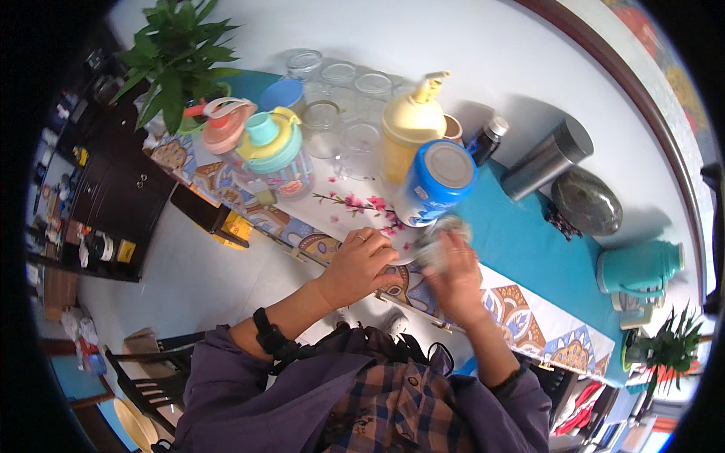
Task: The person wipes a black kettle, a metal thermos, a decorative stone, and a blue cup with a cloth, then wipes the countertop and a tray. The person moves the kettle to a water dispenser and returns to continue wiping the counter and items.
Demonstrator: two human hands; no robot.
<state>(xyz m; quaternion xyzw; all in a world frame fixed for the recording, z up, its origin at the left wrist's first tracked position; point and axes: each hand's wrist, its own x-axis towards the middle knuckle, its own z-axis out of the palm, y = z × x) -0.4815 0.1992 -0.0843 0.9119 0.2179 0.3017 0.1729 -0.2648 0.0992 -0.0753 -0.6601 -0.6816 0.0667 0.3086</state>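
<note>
My right hand point(457, 277) is blurred and holds a crumpled greyish-white cloth point(444, 238) against the front edge of a white tray with a pink blossom print point(340, 218). Bent fingers of my left hand point(362, 263), one with a ring, rest at that tray's front rim. Just behind the cloth stands a blue and white canister point(436, 181). Beside it is a yellow pump-topped bottle point(413, 130). Further left on the tray are clear glass jars point(359, 141), a bottle with a teal and yellow lid point(277, 153) and one with a coral lid point(226, 133).
A steel tumbler point(546, 158), a dark bottle point(488, 140), a dark polished stone point(587, 201) and a teal thermos jug point(640, 268) stand along the wall on the right. Leafy plants flank both ends, one at the left point(175, 68). A wooden chair point(153, 374) is at lower left.
</note>
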